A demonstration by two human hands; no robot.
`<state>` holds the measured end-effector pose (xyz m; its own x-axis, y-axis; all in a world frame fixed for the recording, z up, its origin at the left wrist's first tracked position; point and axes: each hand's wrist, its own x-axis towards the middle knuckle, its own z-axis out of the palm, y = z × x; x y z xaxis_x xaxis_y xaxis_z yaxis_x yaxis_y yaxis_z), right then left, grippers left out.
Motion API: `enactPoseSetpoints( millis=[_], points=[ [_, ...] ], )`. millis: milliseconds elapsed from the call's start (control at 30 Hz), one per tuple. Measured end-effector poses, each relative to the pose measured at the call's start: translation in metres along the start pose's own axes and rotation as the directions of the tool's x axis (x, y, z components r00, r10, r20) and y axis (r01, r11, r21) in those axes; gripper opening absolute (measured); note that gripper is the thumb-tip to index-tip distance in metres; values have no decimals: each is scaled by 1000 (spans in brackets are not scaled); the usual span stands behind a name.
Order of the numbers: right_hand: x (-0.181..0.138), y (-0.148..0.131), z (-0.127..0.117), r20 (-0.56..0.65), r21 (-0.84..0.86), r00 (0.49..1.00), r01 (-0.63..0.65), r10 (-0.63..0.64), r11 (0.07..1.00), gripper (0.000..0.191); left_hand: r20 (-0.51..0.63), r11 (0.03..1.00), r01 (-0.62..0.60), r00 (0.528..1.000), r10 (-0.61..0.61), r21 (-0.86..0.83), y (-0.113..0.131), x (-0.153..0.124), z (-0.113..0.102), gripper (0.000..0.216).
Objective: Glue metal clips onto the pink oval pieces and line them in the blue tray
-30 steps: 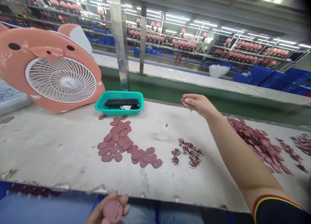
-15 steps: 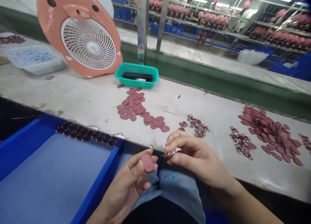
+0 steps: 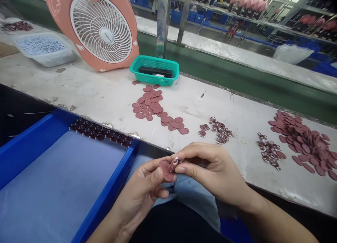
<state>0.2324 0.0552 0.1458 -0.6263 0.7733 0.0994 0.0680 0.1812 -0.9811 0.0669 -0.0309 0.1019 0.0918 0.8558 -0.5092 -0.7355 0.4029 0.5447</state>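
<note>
Left hand [image 3: 143,186] pinches a flat oval disc [image 3: 165,168]; right hand [image 3: 210,171] grips a small clip [image 3: 174,163].

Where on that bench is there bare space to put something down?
The widest bare patch of the bench lies in front of the fan, left of the middle disc pile. Another runs behind the small-part heaps, between the teal basket and the big right-hand pile. The right end is crowded.
</note>
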Motion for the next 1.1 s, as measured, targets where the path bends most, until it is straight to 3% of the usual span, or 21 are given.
enactPoseSetpoints(
  millis=[400,867,1100],
  points=[
    [1,-5,-4,76,-201,982,186,-174,962,12,20,999,17,1000,-16,-32,-3,1,0,26],
    [1,-11,-6,168,-274,951,298,-259,915,11,-18,1000,26,1000,-26,-4,-3,-3,0,37],
    [4,-8,-7,176,-239,936,341,-305,909,13,17,1000,16,1000,-16,-24,-4,-3,-1,35]
  ],
)
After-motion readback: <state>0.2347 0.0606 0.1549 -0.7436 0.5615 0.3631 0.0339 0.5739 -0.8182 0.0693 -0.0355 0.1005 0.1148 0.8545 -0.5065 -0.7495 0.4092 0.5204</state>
